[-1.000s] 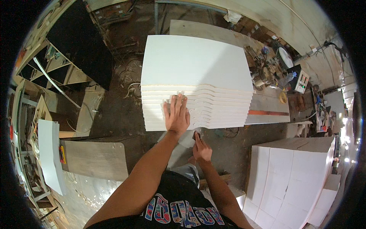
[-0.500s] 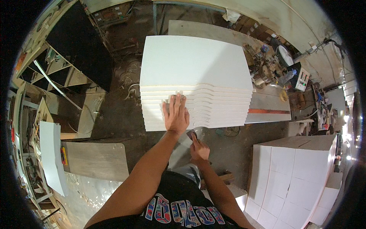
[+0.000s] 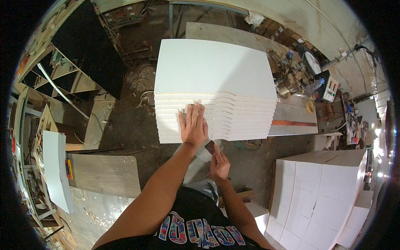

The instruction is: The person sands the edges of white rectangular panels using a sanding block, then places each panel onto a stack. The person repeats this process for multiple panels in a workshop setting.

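A stack of white boards lies in front of me, its near edges stepped one below another. Each of these edges has a curved dip right of the middle. My left hand rests flat on the stepped edges, fingers stretched out and slightly spread. Below the dip, close to the lowest board, my right hand grips a small flat dark brown block, with a finger laid along it. The block looks like a sanding block, though its surface is too small to make out. Whether it touches the lowest board I cannot tell.
Beyond the stack runs a grey worktable with machinery and a roll of yellowish tape. A large white panelled box stands at the right. To the left are a wood-grain board and a dark-sided cabinet.
The brown block has turned slightly in my right hand, showing more of its face, and sits a touch farther right. My left hand stays in place on the boards.
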`<move>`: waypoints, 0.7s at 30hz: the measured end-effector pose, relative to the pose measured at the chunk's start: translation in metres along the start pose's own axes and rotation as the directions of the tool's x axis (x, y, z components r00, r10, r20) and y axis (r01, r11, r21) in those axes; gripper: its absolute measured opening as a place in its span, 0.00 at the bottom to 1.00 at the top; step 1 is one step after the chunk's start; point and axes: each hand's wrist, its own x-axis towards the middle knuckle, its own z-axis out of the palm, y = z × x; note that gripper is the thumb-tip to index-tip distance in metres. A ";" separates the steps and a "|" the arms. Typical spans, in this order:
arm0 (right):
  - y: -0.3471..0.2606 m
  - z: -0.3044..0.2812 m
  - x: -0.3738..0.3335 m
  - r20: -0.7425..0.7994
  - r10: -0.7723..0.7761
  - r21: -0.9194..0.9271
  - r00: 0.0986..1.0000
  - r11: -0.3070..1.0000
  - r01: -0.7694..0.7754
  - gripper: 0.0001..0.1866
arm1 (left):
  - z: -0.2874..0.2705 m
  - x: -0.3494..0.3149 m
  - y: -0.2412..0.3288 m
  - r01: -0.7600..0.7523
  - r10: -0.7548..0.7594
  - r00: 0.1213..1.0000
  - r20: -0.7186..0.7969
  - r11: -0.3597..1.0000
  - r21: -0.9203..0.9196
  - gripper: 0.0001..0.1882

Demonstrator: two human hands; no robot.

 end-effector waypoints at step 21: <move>0.002 0.014 0.048 -0.245 0.271 0.186 0.931 0.955 -0.230 0.20 | 0.002 0.000 -0.001 0.004 -0.004 1.000 -0.026 1.000 -0.016 0.33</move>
